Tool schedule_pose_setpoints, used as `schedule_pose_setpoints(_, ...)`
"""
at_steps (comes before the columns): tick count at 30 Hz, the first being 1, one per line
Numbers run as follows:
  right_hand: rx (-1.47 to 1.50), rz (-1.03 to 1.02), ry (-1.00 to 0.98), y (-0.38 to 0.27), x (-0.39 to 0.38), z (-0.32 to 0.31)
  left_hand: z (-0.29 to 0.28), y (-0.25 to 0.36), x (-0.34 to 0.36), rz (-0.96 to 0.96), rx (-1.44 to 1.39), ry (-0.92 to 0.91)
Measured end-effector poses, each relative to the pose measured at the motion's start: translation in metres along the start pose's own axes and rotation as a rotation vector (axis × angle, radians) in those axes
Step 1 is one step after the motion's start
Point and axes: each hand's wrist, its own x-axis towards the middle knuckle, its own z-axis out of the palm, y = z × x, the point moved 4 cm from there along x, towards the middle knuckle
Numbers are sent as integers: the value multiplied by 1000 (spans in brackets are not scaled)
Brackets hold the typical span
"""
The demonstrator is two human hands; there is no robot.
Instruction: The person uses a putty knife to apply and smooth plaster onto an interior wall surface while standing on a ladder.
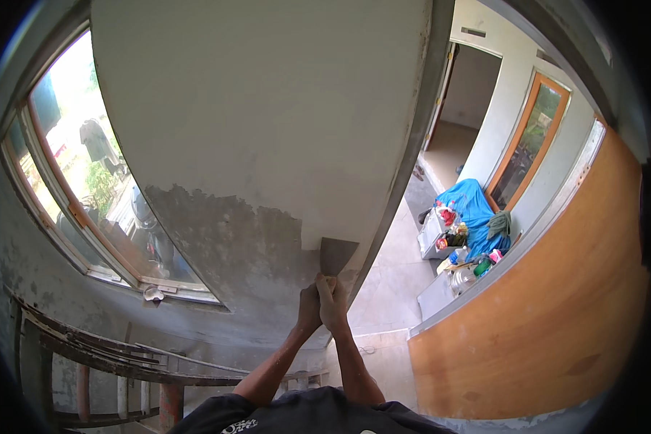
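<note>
Before me stands a wall (267, 108), smooth and pale over its upper part. Lower down, a rough grey patch (217, 231) with a ragged upper edge spreads from the left towards the middle. The broad blade of a scraper (338, 254) lies against the wall at the right end of this patch. My left hand (309, 309) and my right hand (333, 302) are closed together around its handle, which they mostly hide. Both forearms reach up from the lower edge.
A wood-framed window (87, 188) is on the left, with a small whitish object (153, 294) on its sill. Metal scaffolding or ladder rails (116, 362) stand lower left. Right of the wall, an opening shows a blue tarp (466, 202) and containers of goods. An orange-brown panel (528, 318) curves along the right.
</note>
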Motion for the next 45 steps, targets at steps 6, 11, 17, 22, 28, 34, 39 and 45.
schedule_pose_setpoints(6,11,-26,85,12,-10,-5,6,-3,-15,-57,-191,108)
schedule_pose_setpoints(11,28,39,38,16,-9,0,4,-7,-12,-93,-126,19)
schedule_pose_setpoints(17,41,9,13,1,-1,-2,-4,13,0,-26,-54,-6)
schedule_pose_setpoints(22,62,15,70,18,-10,0,4,-2,-12,-28,-83,17)
schedule_pose_setpoints(28,62,28,53,2,-6,-3,4,-1,-5,-102,-111,-18)
schedule_pose_setpoints(34,47,5,91,17,-7,-1,8,-14,-10,-120,-171,-1)
schedule_pose_setpoints(39,67,-8,28,-1,5,0,-9,17,8,55,-73,4)
schedule_pose_setpoints(45,3,24,96,15,-11,2,2,-9,-13,-78,-157,40)
